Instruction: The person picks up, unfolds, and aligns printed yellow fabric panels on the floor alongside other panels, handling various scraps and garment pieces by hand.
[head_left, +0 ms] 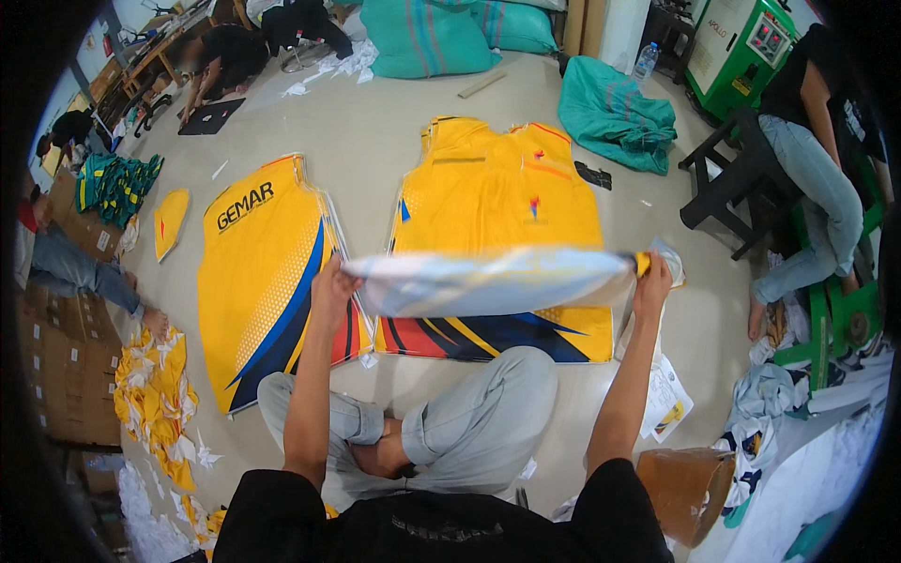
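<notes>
Between my left hand and my right hand a fabric panel is stretched, blurred, its pale side showing; each hand grips one end. Below it on the floor lies a stack of yellow jersey panels with red and dark blue shapes along the lower edge. Left of that stack, beside my left forearm, lies another stack of yellow panels with black lettering, white dots and a blue curve. A small yellow cut piece rests farther left. The held panel hides part of the middle stack.
Yellow and white scraps lie at left, near a person's foot. Printed sheets and a cardboard box are at my right. A black stool, a seated person and green sacks stand beyond. Another person crouches at upper left.
</notes>
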Demonstrator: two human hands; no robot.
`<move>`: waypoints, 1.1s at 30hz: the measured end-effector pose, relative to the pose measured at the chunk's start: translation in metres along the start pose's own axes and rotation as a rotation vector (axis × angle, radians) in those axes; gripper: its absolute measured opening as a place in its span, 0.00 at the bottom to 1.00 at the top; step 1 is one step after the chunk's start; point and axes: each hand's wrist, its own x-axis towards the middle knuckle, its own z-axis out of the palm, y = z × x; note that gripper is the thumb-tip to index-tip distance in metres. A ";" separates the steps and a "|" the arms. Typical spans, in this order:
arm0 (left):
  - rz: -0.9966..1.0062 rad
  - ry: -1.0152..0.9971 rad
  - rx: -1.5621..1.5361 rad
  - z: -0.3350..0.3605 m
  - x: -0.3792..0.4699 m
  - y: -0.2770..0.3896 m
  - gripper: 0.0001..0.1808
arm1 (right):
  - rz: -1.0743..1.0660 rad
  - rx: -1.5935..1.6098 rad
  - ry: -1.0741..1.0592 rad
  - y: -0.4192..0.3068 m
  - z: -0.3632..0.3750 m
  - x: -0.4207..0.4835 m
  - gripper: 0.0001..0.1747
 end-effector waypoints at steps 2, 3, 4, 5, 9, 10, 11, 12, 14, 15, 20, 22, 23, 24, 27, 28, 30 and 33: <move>-0.009 -0.165 0.050 0.022 0.040 0.019 0.22 | 0.084 -0.083 -0.045 -0.007 0.039 0.037 0.12; -0.035 -0.148 0.075 0.030 0.063 0.025 0.24 | 0.152 -0.138 -0.079 -0.007 0.057 0.053 0.13; -0.046 -0.148 0.099 0.039 0.086 0.028 0.26 | 0.177 -0.220 -0.116 -0.008 0.072 0.070 0.13; -0.057 -0.149 0.123 0.047 0.111 0.033 0.28 | 0.204 -0.308 -0.142 -0.008 0.087 0.086 0.14; -0.240 -0.112 0.216 0.081 0.207 0.057 0.35 | 0.312 -0.512 -0.112 -0.013 0.135 0.146 0.17; -0.262 -0.063 0.251 0.092 0.227 0.064 0.36 | 0.322 -0.502 -0.131 -0.017 0.145 0.159 0.17; -0.286 0.001 0.284 0.105 0.246 0.071 0.37 | 0.306 -0.481 -0.147 -0.022 0.155 0.173 0.18; -0.245 -0.036 0.274 0.119 0.263 0.082 0.38 | 0.313 -0.467 -0.129 -0.029 0.167 0.188 0.18; -0.178 -0.058 0.266 0.149 0.288 0.102 0.40 | 0.301 -0.398 -0.154 -0.047 0.187 0.214 0.20; -0.163 -0.147 0.240 0.164 0.296 0.116 0.39 | 0.265 -0.398 -0.200 -0.061 0.197 0.228 0.19; 0.056 -0.457 0.000 0.245 0.297 0.225 0.35 | -0.029 -0.233 -0.397 -0.160 0.252 0.272 0.21; 0.234 -0.493 -0.047 0.264 0.272 0.278 0.34 | -0.153 -0.142 -0.477 -0.219 0.266 0.266 0.22; 0.314 -0.447 -0.112 0.271 0.256 0.301 0.33 | -0.209 -0.087 -0.438 -0.250 0.274 0.259 0.24; 0.412 -0.496 -0.184 0.272 0.236 0.320 0.32 | -0.329 -0.028 -0.425 -0.274 0.274 0.244 0.25; 0.563 -0.565 -0.278 0.249 0.168 0.352 0.33 | -0.597 0.171 -0.502 -0.319 0.253 0.185 0.24; 0.628 -0.555 -0.287 0.239 0.149 0.351 0.34 | -0.608 0.172 -0.481 -0.323 0.244 0.165 0.24; 0.630 -0.543 -0.283 0.211 0.116 0.340 0.33 | -0.690 0.179 -0.495 -0.324 0.222 0.131 0.25; 0.623 -0.370 -0.245 0.166 0.088 0.301 0.32 | -0.601 0.148 -0.378 -0.300 0.193 0.094 0.25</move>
